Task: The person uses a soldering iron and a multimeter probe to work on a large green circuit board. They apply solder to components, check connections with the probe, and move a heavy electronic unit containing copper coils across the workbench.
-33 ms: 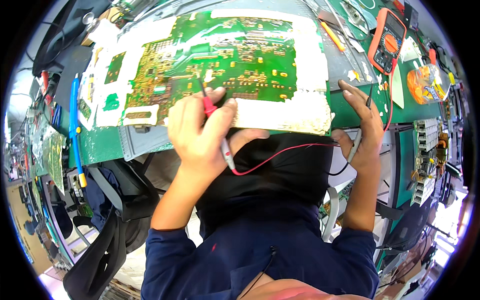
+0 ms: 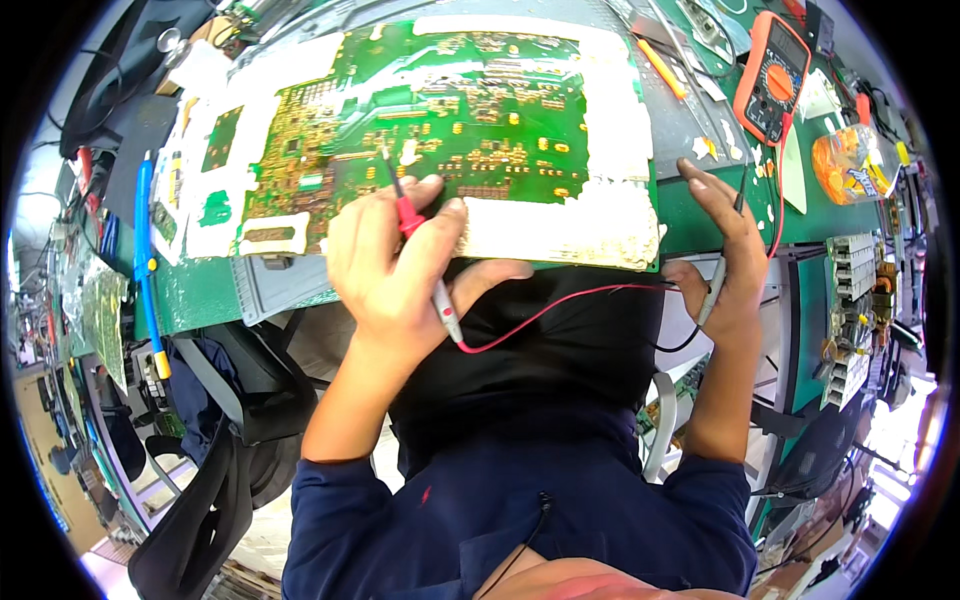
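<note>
A large green circuit board (image 2: pixel 480 110), with pale white material along its borders, lies tilted at the table's near edge. My left hand (image 2: pixel 385 265) is closed round a red test probe (image 2: pixel 409 214). Its dark tip points at the left-middle components; I cannot tell whether it touches them. The left thumb lies below the board's near edge. Beside the board's right corner, my right hand (image 2: pixel 738 262) holds a black test probe (image 2: pixel 714 288) in its curved grip, with its tip pointing up, away from the board. A red lead (image 2: pixel 540 317) hangs between my hands.
An orange multimeter (image 2: pixel 773 80) lies at the far right. Near it are an orange-handled tool (image 2: pixel 661 68) and a clear jar with orange contents (image 2: pixel 848 165). A blue pen-like tool (image 2: pixel 148 255) overhangs the table (image 2: pixel 195 295) at left. A black chair (image 2: pixel 215 470) stands lower left.
The board and my left hand with the red probe have shifted slightly left in the picture. My right hand keeps nearly the same place and grip.
</note>
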The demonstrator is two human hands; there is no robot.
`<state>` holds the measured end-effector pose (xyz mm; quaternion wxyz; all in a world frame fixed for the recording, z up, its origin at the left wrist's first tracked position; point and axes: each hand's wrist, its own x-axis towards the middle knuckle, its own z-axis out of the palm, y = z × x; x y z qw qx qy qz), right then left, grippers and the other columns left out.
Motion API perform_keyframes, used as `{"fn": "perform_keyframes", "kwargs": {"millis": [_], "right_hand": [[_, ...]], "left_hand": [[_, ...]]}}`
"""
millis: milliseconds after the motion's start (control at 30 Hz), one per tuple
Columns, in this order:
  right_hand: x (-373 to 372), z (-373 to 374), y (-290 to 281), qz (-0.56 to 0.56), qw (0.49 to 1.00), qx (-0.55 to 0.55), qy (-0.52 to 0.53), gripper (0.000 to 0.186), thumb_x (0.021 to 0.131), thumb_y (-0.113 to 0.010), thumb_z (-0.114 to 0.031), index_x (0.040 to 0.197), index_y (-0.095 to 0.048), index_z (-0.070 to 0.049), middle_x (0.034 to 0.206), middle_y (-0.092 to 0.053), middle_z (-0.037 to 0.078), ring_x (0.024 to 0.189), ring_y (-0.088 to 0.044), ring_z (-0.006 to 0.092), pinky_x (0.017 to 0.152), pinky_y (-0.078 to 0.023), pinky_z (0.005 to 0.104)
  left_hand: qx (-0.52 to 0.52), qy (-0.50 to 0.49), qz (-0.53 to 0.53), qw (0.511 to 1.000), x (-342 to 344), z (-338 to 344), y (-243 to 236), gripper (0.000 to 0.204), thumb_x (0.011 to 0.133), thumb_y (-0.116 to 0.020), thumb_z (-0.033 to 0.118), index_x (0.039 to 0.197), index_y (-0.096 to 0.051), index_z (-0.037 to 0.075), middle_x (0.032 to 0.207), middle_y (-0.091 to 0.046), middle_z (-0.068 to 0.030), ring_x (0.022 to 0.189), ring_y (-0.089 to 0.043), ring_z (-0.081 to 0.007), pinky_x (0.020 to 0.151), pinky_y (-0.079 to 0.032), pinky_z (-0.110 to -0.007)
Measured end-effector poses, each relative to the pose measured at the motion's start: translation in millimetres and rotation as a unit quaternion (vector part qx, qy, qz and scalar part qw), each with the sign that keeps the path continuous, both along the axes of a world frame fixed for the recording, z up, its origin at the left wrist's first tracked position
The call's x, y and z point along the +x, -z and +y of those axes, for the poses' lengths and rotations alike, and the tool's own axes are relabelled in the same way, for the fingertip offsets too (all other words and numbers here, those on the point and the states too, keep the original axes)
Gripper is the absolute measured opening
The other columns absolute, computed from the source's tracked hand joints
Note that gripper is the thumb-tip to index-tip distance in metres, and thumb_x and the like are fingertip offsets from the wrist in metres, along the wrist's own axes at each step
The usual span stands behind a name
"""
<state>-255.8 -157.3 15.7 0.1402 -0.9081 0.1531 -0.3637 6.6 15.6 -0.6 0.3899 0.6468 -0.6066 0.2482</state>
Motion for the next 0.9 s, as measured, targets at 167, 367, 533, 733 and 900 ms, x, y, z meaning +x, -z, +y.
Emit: {"fn": "perform_keyframes", "kwargs": {"millis": [167, 367, 533, 733, 900], "right_hand": [[-10.1, 4.9, -1.6, -0.032, 0.992, 0.067, 0.102, 0.047, 0.098, -0.067, -0.013, 0.138, -0.049, 0.003, 0.134, -0.066, 0.024, 0.119, -0.067, 0.0328, 0.099, -0.051, 0.0402], [9.3, 52.5, -23.7, -0.120, 0.973, 0.193, -0.038, 0.063, 0.096, -0.058, -0.002, 0.154, -0.033, -0.004, 0.142, -0.057, 0.031, 0.132, -0.058, 0.0383, 0.112, -0.041, 0.0497], [47.6, 76.9, -35.8, 0.006, 0.975, 0.189, -0.113, 0.083, 0.081, -0.055, 0.006, 0.159, -0.030, -0.003, 0.149, -0.051, 0.030, 0.141, -0.047, 0.0461, 0.119, -0.029, 0.0571], [88.5, 82.4, -38.1, -0.019, 0.977, 0.165, -0.130, 0.068, 0.079, -0.064, 0.005, 0.146, -0.051, 0.001, 0.143, -0.059, 0.024, 0.133, -0.058, 0.0428, 0.111, -0.043, 0.0512], [86.4, 71.3, -37.3, -0.048, 0.981, 0.089, -0.165, 0.056, 0.079, -0.078, -0.007, 0.133, -0.068, -0.022, 0.130, -0.067, 0.022, 0.109, -0.071, 0.0354, 0.082, -0.059, 0.0409]], "left_hand": [[-0.021, 0.016, -0.016, 1.000, 2.1, 2.9, 6.7, 0.058, 0.073, -0.081, 0.062, 0.094, -0.077, 0.007, 0.100, -0.075, -0.0126, 0.094, -0.069, -0.0323, 0.084, -0.050, -0.042], [-0.025, 0.095, 0.089, 0.991, -12.0, 16.3, -4.8, 0.051, 0.079, -0.078, 0.060, 0.104, -0.072, 0.017, 0.105, -0.075, -0.0082, 0.097, -0.066, -0.0305, 0.090, -0.047, -0.046], [0.040, 0.214, 0.155, 0.964, -33.1, 30.5, -13.6, 0.061, 0.082, -0.071, 0.072, 0.111, -0.072, 0.018, 0.102, -0.074, -0.0057, 0.090, -0.064, -0.0261, 0.082, -0.044, -0.041], [0.073, 0.156, 0.163, 0.972, -30.4, 34.1, -9.5, 0.031, 0.086, -0.073, 0.036, 0.103, -0.074, 0.009, 0.092, -0.068, -0.0093, 0.083, -0.061, -0.0276, 0.076, -0.038, -0.043], [0.022, 0.071, 0.219, 0.973, -22.9, 36.7, -16.4, 0.023, 0.095, -0.063, 0.024, 0.094, -0.062, 0.001, 0.080, -0.057, -0.0129, 0.075, -0.052, -0.0268, 0.071, -0.039, -0.039]]}}
